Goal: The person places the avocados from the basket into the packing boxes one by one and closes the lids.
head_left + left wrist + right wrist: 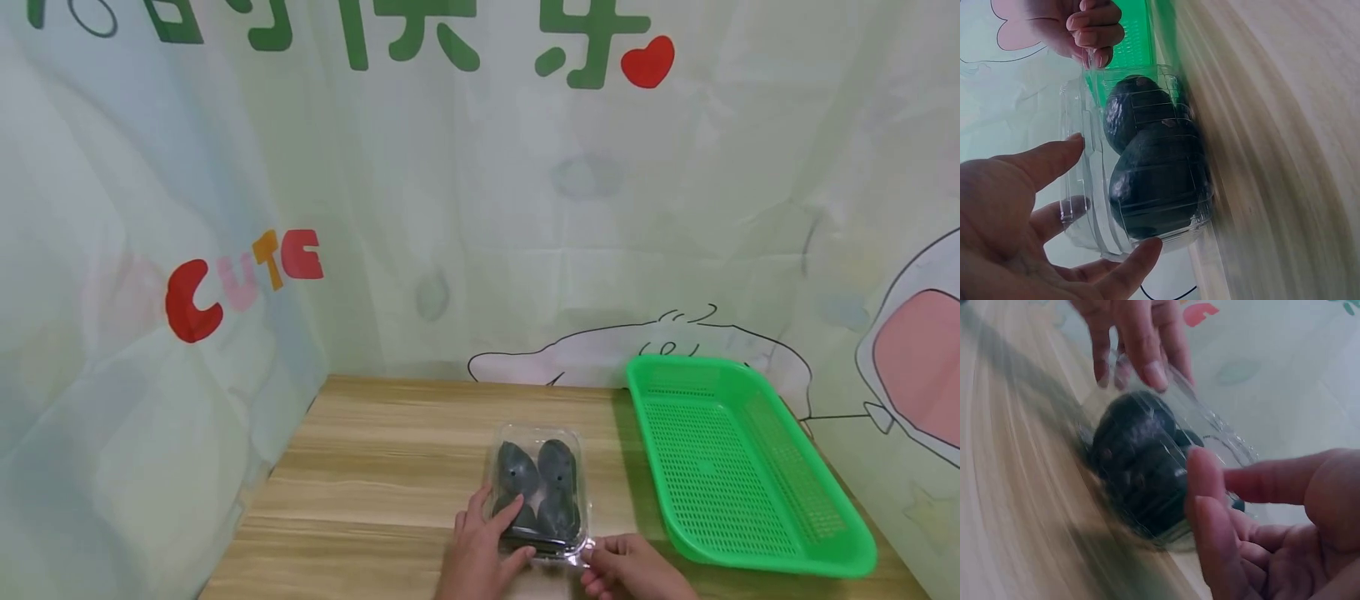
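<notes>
A clear plastic clamshell box point(537, 432) sits on the wooden table near its front, and its lid appears to be down. Several dark, smooth avocados point(517, 471) show through it. My left hand point(478, 542) rests against the box's left side and front, its fingers spread and fairly straight; the left wrist view shows the fingertips touching the plastic. At the box's front right corner, my right hand point(628, 568) pinches the plastic rim between thumb and fingers. In the right wrist view, the box point(1210, 428) is slightly blurred, so the pinched edge is hard to make out.
A green plastic basket point(720, 483) with a perforated base stands to the right of the box. Wooden tabletop point(375, 467) extends to the left. Behind and at the sides hangs a pale printed cloth point(480, 208) with lettering and cartoon drawings.
</notes>
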`<action>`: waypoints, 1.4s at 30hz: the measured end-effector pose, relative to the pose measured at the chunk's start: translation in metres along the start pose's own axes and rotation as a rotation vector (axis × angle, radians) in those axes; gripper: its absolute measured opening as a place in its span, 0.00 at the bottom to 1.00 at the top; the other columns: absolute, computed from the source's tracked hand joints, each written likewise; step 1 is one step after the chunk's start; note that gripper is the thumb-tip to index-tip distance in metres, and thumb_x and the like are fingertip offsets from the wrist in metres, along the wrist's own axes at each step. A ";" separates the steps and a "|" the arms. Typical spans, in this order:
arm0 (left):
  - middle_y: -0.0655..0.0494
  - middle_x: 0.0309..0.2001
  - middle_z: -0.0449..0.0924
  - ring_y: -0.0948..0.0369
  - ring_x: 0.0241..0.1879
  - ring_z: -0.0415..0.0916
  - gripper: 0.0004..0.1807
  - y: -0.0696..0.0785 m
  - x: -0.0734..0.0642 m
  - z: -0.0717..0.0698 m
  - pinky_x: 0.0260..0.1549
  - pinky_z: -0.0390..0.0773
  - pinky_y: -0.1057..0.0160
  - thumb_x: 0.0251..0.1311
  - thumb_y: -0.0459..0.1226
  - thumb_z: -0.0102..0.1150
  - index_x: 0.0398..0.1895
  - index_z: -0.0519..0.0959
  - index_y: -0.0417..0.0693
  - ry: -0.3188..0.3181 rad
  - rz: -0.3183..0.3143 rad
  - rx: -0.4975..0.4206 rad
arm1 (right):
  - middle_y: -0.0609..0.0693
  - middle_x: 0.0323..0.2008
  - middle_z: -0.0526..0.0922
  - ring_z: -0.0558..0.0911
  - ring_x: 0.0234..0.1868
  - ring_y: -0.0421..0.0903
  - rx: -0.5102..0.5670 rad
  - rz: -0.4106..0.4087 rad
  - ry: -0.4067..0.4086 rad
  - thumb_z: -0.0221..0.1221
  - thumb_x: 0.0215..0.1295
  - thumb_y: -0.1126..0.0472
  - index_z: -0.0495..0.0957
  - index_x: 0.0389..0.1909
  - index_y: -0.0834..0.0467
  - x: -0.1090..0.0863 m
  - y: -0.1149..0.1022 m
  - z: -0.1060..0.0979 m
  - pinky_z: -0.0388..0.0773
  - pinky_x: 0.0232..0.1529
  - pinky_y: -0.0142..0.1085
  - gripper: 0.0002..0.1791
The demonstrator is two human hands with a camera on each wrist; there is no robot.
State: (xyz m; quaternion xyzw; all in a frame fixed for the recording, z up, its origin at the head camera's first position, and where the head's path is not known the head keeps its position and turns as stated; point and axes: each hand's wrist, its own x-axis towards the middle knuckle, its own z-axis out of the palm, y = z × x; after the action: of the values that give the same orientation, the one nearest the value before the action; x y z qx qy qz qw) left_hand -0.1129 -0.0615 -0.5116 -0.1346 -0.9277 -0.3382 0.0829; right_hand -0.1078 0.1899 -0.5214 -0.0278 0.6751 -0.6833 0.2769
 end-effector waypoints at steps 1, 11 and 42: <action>0.35 0.68 0.67 0.45 0.51 0.73 0.35 0.000 0.000 0.000 0.41 0.80 0.46 0.48 0.48 0.78 0.63 0.81 0.59 0.002 0.002 0.007 | 0.48 0.28 0.86 0.83 0.28 0.36 0.007 -0.004 0.006 0.56 0.74 0.61 0.80 0.40 0.69 0.000 0.001 0.000 0.81 0.32 0.27 0.13; 0.36 0.67 0.67 0.45 0.51 0.74 0.34 0.003 -0.002 0.002 0.40 0.80 0.45 0.48 0.49 0.78 0.63 0.81 0.59 -0.001 0.011 0.014 | 0.47 0.27 0.86 0.84 0.27 0.36 0.058 -0.016 0.053 0.56 0.72 0.63 0.81 0.35 0.65 -0.004 0.004 0.000 0.80 0.31 0.26 0.09; 0.34 0.69 0.64 0.38 0.56 0.73 0.33 0.000 0.004 0.001 0.40 0.81 0.38 0.56 0.49 0.72 0.67 0.78 0.60 -0.122 -0.050 -0.021 | 0.53 0.28 0.84 0.85 0.29 0.45 -0.295 -0.156 0.186 0.55 0.73 0.62 0.78 0.38 0.74 0.000 0.004 -0.003 0.85 0.30 0.37 0.15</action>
State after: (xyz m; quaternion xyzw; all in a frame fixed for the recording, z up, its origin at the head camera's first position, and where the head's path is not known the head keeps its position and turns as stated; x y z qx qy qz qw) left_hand -0.1168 -0.0599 -0.5113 -0.1325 -0.9305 -0.3412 0.0162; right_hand -0.1075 0.1929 -0.5253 -0.0569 0.7864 -0.5959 0.1525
